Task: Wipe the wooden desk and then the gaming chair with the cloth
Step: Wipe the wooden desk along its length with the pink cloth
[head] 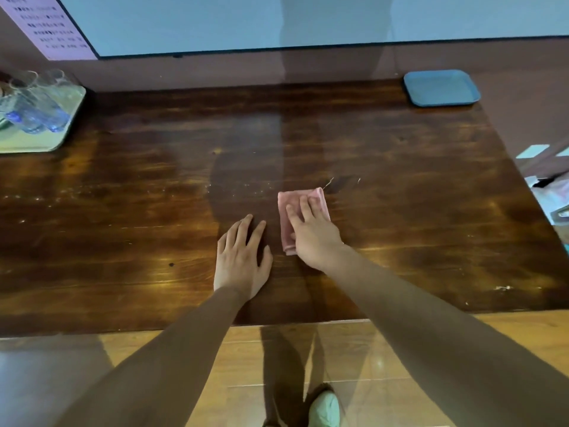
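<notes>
Lying under the right hand (311,234): pink cloth (291,208).

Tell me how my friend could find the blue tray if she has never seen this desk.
Start at the big dark wooden desk and look to its far right corner, by the wall. The blue tray lies flat there, a rectangle with rounded corners. Unlike the pale green tray at the far left, which carries clear glasses, it holds nothing.
</notes>
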A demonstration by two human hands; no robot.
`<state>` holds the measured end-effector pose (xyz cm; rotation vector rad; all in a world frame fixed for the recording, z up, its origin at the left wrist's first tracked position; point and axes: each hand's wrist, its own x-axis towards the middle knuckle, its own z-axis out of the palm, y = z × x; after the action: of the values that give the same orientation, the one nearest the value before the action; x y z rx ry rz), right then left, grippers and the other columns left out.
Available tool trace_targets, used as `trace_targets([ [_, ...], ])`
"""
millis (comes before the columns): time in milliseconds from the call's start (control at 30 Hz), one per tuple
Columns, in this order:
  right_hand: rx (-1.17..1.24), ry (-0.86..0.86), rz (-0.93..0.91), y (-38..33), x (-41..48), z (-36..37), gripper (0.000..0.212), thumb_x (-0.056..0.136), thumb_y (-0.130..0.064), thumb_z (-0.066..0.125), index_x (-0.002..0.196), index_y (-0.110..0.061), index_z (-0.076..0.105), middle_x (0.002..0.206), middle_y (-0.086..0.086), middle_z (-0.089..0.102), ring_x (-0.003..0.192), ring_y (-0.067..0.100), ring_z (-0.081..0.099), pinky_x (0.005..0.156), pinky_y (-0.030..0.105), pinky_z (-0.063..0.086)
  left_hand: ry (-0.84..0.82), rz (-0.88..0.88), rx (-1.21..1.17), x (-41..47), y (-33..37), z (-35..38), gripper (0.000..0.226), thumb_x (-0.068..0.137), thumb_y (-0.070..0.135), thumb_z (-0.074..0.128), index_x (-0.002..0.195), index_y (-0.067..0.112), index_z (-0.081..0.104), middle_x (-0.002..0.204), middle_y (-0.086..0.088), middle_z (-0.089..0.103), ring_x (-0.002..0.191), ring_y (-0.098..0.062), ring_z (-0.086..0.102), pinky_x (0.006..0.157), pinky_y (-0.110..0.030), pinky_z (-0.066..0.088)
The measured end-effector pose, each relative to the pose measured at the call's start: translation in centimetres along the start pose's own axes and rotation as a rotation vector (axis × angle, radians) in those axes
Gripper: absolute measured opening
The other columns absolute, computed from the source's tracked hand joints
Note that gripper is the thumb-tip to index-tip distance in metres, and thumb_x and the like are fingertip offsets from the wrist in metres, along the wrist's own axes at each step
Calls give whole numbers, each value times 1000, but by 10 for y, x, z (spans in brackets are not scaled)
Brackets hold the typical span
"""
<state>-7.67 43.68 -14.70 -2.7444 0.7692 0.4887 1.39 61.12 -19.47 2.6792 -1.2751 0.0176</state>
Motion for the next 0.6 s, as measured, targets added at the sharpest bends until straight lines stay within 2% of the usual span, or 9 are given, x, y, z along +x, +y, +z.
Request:
trace_targets([
  [100, 43, 14, 56, -5, 23, -15, 83, 109, -34, 56, 169, -27, -1, 175, 8, -16, 161, 33, -16, 127, 51, 22, 11, 1, -24, 0, -1, 2, 54, 106, 48, 36, 155, 28, 44, 164, -2, 37, 151, -24, 32, 123, -47, 31],
  [200, 70, 11, 84, -9, 18, -13, 76, 112, -29, 49, 169, -28, -1, 175, 6, -18, 161, 31, -17, 128, 54, 23, 32, -12, -67, -2, 0, 1, 51, 105, 42, 40, 151, 23, 50, 162, -4, 41, 149, -26, 35, 122, -47, 32],
  [300, 29, 41, 59, -11, -11, 4, 76, 112, -35, 48, 169, -24, -2, 175, 10, -16, 161, 33, -15, 129, 51, 21, 42, -32, -76, -4, 0, -2, 49, 105, 41, 44, 149, 22, 52, 159, -5, 43, 146, -27, 37, 120, -48, 35],
  [367, -12, 46, 37, -17, -42, 19, 86, 108, -44, 52, 168, -21, -5, 175, 13, -15, 161, 35, -14, 131, 49, 15, 26, -27, -98, -7, 1, -5, 51, 104, 43, 44, 150, 21, 51, 159, -6, 42, 146, -28, 35, 120, -50, 35],
  [467, -43, 56, -1, -25, -88, 45, 99, 102, -55, 56, 167, -18, -9, 174, 15, -16, 160, 36, -15, 130, 48, 10, 1, -17, -139, -15, 2, -7, 53, 106, 42, 42, 154, 21, 46, 164, -7, 35, 150, -29, 29, 124, -50, 29],
  [600, -31, 25, -6, -25, -104, 57, 101, 102, -55, 58, 167, -20, -12, 174, 13, -19, 160, 36, -18, 131, 48, 10, -6, 12, -134, -26, 1, -5, 53, 109, 41, 39, 159, 23, 41, 170, -7, 28, 157, -27, 21, 129, -46, 19],
])
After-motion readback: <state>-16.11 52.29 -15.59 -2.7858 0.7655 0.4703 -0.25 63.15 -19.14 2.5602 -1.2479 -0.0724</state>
